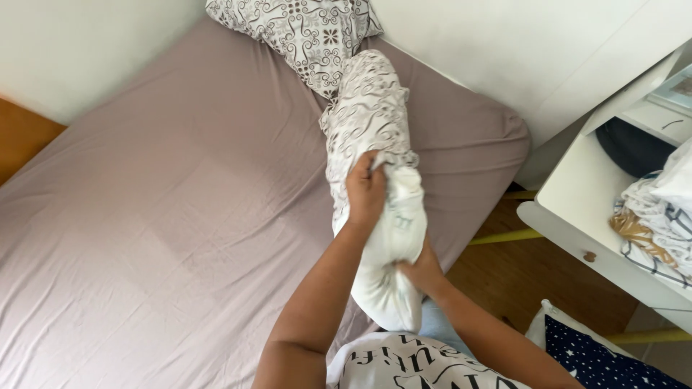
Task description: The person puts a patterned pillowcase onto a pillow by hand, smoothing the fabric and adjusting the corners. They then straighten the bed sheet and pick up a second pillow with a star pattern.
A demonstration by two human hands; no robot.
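Observation:
A white pillow stands on end over the bed's near edge, its upper half inside a patterned white-and-brown pillowcase. My left hand grips the bunched open edge of the pillowcase partway down the pillow. Lower down, my right hand clutches the bare white pillow from the right side. A second pillow in a matching patterned case lies at the head of the bed, touching the top of the one I hold.
The bed has a smooth mauve fitted sheet. A white shelf unit with folded laundry stands at the right, over wooden floor. A navy star-print cushion sits at the lower right.

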